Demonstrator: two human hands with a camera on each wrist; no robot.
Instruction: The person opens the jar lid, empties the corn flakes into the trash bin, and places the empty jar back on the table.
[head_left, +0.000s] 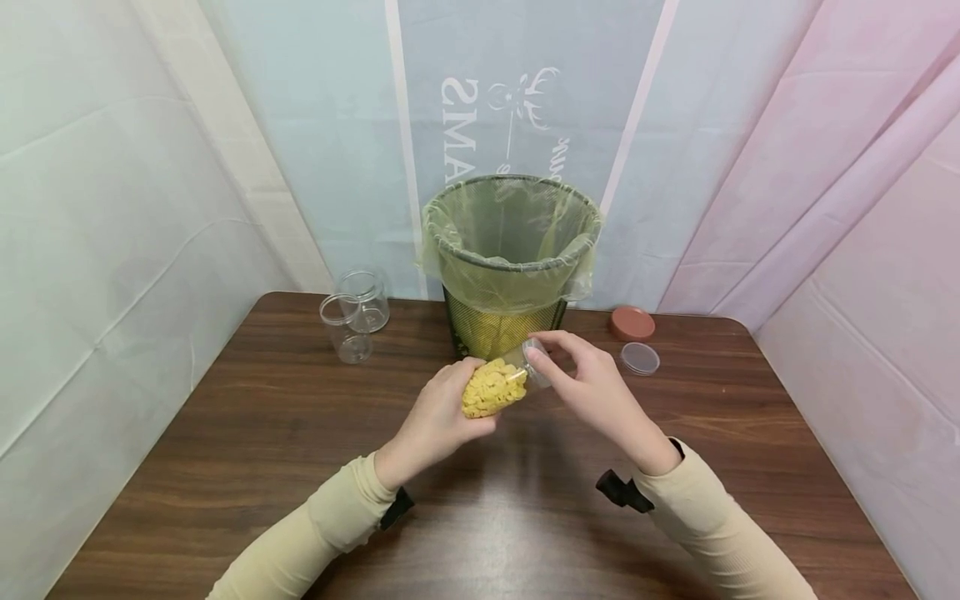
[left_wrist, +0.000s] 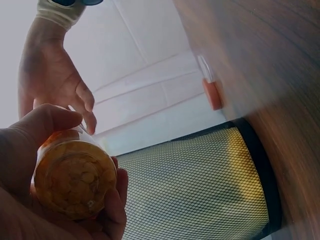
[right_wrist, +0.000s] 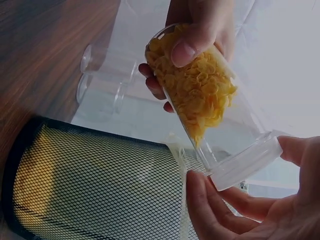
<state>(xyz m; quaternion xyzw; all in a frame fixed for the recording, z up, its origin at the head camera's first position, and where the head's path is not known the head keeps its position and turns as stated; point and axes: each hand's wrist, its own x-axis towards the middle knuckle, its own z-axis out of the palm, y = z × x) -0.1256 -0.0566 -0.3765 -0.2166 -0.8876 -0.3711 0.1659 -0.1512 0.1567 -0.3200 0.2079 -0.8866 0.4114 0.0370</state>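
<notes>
A clear plastic jar point(head_left: 492, 388), partly filled with yellow flakes that look like cornflakes point(right_wrist: 192, 85), lies tilted over the table in front of the bin. Its body is gripped by my left hand point(head_left: 438, 412), thumb on one side and fingers round the other. A clear lid point(right_wrist: 247, 162) sits at the jar's mouth, its rim pinched between the thumb and fingers of my right hand point(head_left: 592, 383). Whether the lid's thread is engaged, I cannot tell. In the left wrist view the jar's round base point(left_wrist: 75, 180) faces the camera.
Behind the hands stands a mesh bin point(head_left: 502, 329) with a translucent yellow-green liner point(head_left: 510, 279). Two clear jars without lids point(head_left: 351, 342) are at the back left. Near the back right lie a reddish-brown lid point(head_left: 632, 322) and a clear lid point(head_left: 640, 358). Fabric walls surround the wooden table point(head_left: 300, 433).
</notes>
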